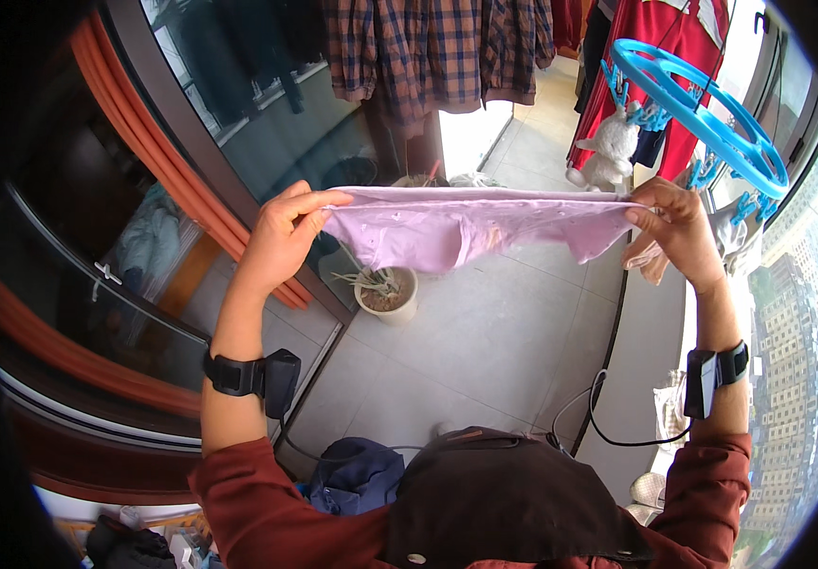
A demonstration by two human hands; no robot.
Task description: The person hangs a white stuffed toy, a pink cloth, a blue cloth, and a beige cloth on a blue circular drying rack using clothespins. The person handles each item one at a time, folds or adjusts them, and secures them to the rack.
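Note:
A light purple garment, perhaps underwear, hangs stretched wide between my two hands at about chest height or above. My left hand pinches one end of its waistband between thumb and fingers. At the other end, my right hand grips the waistband the same way. The band is pulled taut, while the cloth below it droops in folds. Just beyond my right hand hangs a round blue clip hanger with several blue clips. A white plush toy dangles from its clips.
A plaid shirt and red trousers hang ahead. A potted plant stands on the tiled floor by the sliding door frame. An orange curtain is at left. Windows line the right side. Cables run from my black wrist straps.

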